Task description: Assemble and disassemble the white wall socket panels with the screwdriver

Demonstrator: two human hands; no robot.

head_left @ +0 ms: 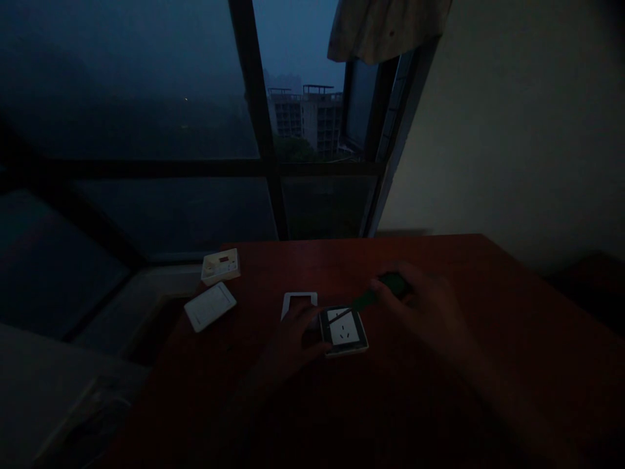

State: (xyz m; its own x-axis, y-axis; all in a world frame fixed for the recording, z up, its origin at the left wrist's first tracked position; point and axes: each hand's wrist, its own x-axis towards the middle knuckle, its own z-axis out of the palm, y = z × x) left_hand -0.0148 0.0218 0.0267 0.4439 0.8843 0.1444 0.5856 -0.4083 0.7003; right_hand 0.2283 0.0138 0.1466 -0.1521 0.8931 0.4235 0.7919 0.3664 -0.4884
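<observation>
The room is very dark. A white wall socket (344,330) lies face up on the reddish-brown table (439,391). My left hand (293,339) rests against the socket's left edge, fingers curled on it. My right hand (424,306) is closed round a screwdriver with a green handle (390,286), and the thin dark shaft slants down-left with its tip on the socket's face. Just behind my left hand lies a white frame plate (299,301).
A white switch cover (209,305) and a white back box with a red spot (221,266) lie near the table's left edge. Large dark windows (146,130) stand behind the table, and a plain wall (512,130) is on the right. Pale objects sit low left.
</observation>
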